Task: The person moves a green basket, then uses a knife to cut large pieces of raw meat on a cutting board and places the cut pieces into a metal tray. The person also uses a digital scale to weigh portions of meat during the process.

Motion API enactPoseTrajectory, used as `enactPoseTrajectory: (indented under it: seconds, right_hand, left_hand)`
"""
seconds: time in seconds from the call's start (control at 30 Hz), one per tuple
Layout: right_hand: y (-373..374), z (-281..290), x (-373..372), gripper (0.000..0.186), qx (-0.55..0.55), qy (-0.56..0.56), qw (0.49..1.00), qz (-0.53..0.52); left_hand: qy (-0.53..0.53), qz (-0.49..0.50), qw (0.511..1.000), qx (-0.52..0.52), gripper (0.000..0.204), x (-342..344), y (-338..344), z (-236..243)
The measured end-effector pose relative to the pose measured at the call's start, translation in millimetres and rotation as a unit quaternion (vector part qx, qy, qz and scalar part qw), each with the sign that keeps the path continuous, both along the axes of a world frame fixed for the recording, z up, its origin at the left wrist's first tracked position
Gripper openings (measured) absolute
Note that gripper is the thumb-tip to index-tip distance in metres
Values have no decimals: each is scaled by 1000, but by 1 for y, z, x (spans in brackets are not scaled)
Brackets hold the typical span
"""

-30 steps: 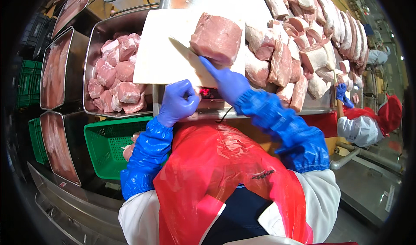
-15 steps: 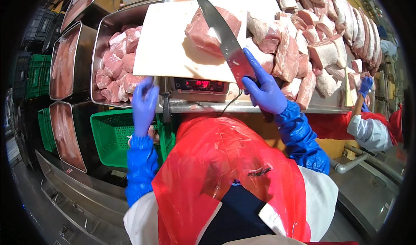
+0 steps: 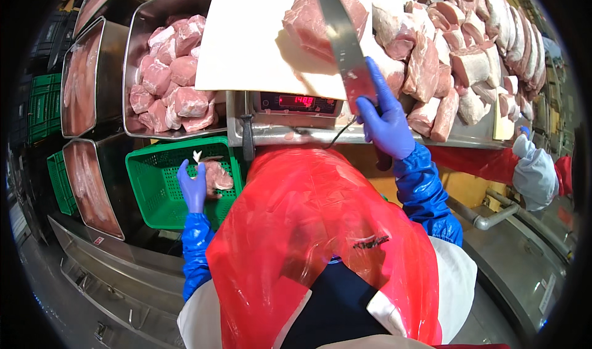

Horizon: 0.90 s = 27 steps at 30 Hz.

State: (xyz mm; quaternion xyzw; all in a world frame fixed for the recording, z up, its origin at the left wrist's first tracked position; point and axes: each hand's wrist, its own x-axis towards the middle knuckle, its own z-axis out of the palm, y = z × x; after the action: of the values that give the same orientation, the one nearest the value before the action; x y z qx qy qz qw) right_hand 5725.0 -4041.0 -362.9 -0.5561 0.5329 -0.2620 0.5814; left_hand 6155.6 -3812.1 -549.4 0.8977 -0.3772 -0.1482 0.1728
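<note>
My right hand (image 3: pixel 387 122), gloved in blue, grips a large knife (image 3: pixel 345 43) with the index finger stretched along the blade. The blade points away from me, over a thick piece of pink meat (image 3: pixel 308 25) on the white cutting board (image 3: pixel 237 59). My left hand (image 3: pixel 193 187) is over the green basket (image 3: pixel 148 191), thumb and fingers apart. A small white scrap (image 3: pixel 197 156) is just beyond its fingertips, apart from them. Meat trimmings (image 3: pixel 217 175) lie in the basket beside that hand.
A scale with a red display (image 3: pixel 297 102) sits under the board's near edge, beside a black-handled tool (image 3: pixel 248 136). Cut meat chunks (image 3: pixel 169 77) fill a metal tray at left. Many meat pieces (image 3: pixel 425 71) cover the table at right. A co-worker's sleeve (image 3: pixel 535 170) shows far right.
My left hand has moved from the board's near left corner down over the green basket, and its fingers have spread. The knife stays in my right hand. The view has shifted slightly.
</note>
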Motion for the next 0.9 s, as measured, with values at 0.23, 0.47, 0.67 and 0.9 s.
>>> enactPoseTrajectory:
  seconds: [0.23, 0.47, 0.67, 0.9]
  right_hand:
    - [-3, -7, -13, 74, -98, -70, 979, -165]
    - [23, -13, -39, 80, -50, -83, 984, -148]
    - [-10, -41, -28, 78, -69, -124, 977, -160]
    - [-178, -73, 38, 72, -197, -171, 952, -160]
  left_hand:
    - [126, -477, 777, -390, 32, -185, -266, 170]
    - [-42, -540, 837, -81, 47, -210, -465, 158]
    - [279, -306, 910, -10, 63, -131, -326, 131]
    - [144, -338, 830, -419, 48, -199, -315, 92]
